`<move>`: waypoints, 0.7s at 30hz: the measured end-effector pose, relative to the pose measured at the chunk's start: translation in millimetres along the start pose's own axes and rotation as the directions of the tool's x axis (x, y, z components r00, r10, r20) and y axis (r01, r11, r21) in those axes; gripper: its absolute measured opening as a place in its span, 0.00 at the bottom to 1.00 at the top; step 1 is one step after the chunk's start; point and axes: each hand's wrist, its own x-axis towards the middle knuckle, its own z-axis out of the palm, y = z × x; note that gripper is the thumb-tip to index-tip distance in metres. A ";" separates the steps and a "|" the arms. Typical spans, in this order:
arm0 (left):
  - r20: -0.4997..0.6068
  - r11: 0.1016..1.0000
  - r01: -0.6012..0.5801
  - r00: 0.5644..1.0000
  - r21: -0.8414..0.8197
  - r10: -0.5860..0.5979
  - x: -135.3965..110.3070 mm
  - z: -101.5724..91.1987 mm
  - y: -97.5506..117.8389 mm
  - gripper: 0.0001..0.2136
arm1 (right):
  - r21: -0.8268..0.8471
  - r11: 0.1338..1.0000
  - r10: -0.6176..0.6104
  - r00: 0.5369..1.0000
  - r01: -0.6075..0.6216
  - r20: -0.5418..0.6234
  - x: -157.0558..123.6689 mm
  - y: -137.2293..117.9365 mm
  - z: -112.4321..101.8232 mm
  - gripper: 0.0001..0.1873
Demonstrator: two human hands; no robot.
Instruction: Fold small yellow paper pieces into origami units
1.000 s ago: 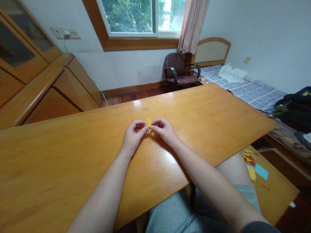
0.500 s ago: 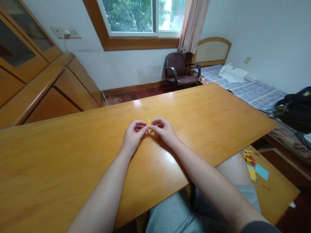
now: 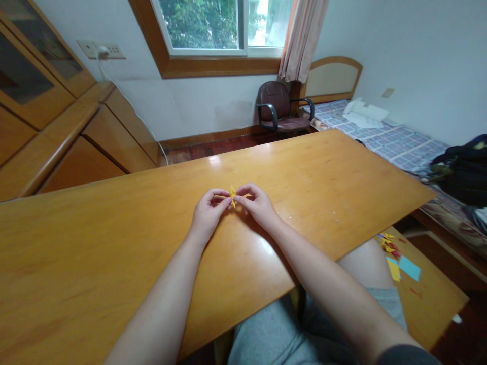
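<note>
A small yellow folded-paper piece (image 3: pixel 233 192), which looks like an origami crane, is held between my two hands above the wooden table (image 3: pixel 114 253). My left hand (image 3: pixel 210 210) pinches its left side with thumb and fingers. From the right, my right hand (image 3: pixel 256 202) grips the other side in the same way. Pointed yellow tips stick out above and below the fingertips. Much of the paper is hidden behind my fingers, so its exact folds cannot be made out.
Right of my leg, a lower wooden surface (image 3: pixel 429 309) bears several small yellow and red folded papers (image 3: pixel 390 247), a blue paper sheet (image 3: pixel 410 268) and a yellow sheet (image 3: pixel 394 269). Beyond the table stand a brown armchair (image 3: pixel 274 101) and a bed with a black bag (image 3: pixel 462 172).
Both hands stay almost in place around the yellow paper. Its upper tip now looks slightly wider and tilted differently. The camera view has shifted very slightly.
</note>
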 end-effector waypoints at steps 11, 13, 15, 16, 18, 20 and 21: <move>-0.003 0.996 -0.080 0.997 0.042 0.081 1.3 -1.1 -4.6 0.11 | -0.006 1.000 0.001 0.999 -0.001 0.034 -1.4 0.8 -0.4 0.16; 0.005 0.995 -0.090 0.996 0.052 0.090 0.9 -1.8 -4.9 0.11 | -0.014 1.000 0.001 0.999 0.000 0.041 -1.4 0.6 -0.3 0.17; 0.017 0.992 -0.103 0.995 0.068 0.102 0.4 -2.5 -4.8 0.10 | -0.023 1.000 0.001 0.999 0.000 0.045 -1.3 0.5 -0.3 0.17; 0.021 0.991 -0.108 0.994 0.075 0.107 0.3 -2.7 -4.7 0.10 | -0.025 1.000 0.002 0.999 0.000 0.045 -1.2 0.6 -0.5 0.18; 0.024 0.990 -0.112 0.994 0.084 0.110 0.0 -2.8 -3.9 0.10 | -0.023 1.000 0.006 0.999 -0.005 0.043 -1.1 0.8 -1.0 0.17; 0.017 0.990 -0.107 0.994 0.087 0.106 -0.3 -2.4 -2.8 0.10 | -0.017 1.000 0.010 0.999 -0.010 0.042 -1.3 1.1 -1.5 0.16; 0.012 0.991 -0.104 0.995 0.088 0.103 -0.4 -2.0 -2.0 0.10 | -0.015 1.000 0.014 0.999 -0.013 0.043 -1.4 1.3 -1.7 0.15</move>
